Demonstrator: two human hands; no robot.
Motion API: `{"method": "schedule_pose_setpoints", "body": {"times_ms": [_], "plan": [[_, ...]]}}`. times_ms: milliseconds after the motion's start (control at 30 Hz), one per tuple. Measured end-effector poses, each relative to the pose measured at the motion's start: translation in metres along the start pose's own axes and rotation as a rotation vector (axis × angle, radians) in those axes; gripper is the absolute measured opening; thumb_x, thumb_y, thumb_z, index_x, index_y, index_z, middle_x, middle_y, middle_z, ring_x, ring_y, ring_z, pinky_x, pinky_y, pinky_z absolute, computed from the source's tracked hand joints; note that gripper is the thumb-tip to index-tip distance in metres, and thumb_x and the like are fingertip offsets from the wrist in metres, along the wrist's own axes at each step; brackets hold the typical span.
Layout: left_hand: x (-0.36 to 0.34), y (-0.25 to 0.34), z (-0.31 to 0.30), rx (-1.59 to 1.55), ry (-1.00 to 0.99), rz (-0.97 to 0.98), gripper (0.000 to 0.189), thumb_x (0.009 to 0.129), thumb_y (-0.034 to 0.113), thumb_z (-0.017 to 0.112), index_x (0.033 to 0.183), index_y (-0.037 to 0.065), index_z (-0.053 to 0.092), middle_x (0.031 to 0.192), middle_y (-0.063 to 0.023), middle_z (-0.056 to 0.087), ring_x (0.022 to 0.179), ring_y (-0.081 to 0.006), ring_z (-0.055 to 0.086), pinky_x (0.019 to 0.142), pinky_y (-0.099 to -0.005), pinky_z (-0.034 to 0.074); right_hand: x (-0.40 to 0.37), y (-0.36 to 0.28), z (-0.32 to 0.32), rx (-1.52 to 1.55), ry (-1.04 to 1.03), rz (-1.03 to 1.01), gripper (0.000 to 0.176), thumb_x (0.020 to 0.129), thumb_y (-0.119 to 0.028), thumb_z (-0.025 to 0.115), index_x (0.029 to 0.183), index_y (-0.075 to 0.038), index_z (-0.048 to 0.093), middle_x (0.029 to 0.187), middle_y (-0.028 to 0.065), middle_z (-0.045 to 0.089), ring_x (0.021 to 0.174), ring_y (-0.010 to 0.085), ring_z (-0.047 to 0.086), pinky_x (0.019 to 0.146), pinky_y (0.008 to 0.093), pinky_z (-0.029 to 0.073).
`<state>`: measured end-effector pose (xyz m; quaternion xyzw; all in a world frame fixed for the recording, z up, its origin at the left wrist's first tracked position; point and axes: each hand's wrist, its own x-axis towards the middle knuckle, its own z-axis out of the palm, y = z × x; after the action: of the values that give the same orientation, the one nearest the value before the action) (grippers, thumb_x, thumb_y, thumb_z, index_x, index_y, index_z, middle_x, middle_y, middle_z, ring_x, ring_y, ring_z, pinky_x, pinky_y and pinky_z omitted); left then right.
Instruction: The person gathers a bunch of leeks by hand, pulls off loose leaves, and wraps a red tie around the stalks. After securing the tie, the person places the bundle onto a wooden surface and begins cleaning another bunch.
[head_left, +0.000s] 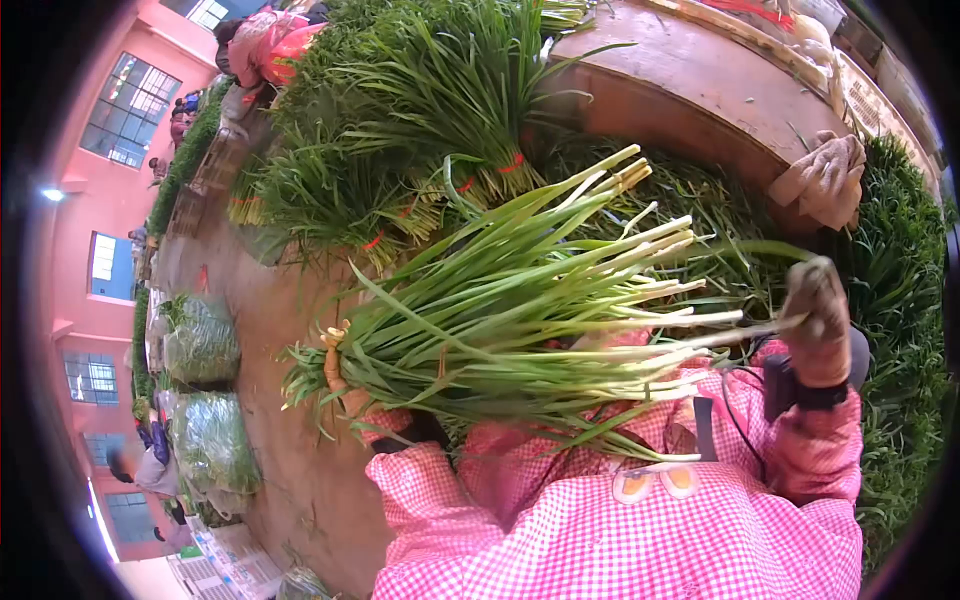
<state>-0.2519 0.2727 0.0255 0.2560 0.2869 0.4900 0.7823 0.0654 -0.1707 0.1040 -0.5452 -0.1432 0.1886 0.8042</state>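
Note:
A large loose bunch of long green stalks (540, 310) lies across the front of my checked pink clothing, leaves to the left and pale ends to the right. Around its leafy end my left hand (335, 365) is closed, with part of the hand hidden by leaves. My right hand (818, 305), gloved and somewhat blurred, is raised at the right, beyond the pale ends. Its fingers are pressed together at a thin pale stalk that reaches toward the bunch.
Green bundles with red ties (480, 110) are piled ahead, beside a brown bench (690, 75) with a crumpled cloth (825, 180). More greens (900, 350) lie at the right. Plastic-wrapped bundles (215, 440) stand on the left floor. Other people (155, 470) are farther off.

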Motion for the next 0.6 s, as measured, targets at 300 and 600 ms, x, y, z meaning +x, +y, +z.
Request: {"method": "schedule_pose_setpoints", "body": {"times_ms": [300,600], "plan": [[-0.002,0.007,0.009,0.038,-0.132,0.021,0.029,0.089,0.025,0.05,0.111,0.009,0.06,0.118,-0.0118,0.059,0.108,-0.0255,0.056,0.096,-0.0438,0.044,0.025,-0.008,0.066,-1.512,-0.566,-0.329,0.023,0.079,-0.013,0.057,0.102,-0.012,0.061,0.091,0.0121,0.061,0.085,0.0292,0.06,0.071,0.0358,0.049],[-0.03,0.024,0.059,-0.018,-0.201,0.086,0.032,0.092,0.031,0.049,0.111,0.007,0.059,0.112,-0.0108,0.061,0.098,-0.0237,0.06,0.088,-0.0406,0.05,0.011,0.058,0.236,-1.18,-0.742,-0.53,0.027,0.078,-0.03,0.063,0.094,-0.01,0.057,0.084,0.0091,0.058,0.079,0.0296,0.059,0.068,0.0416,0.046]]}}
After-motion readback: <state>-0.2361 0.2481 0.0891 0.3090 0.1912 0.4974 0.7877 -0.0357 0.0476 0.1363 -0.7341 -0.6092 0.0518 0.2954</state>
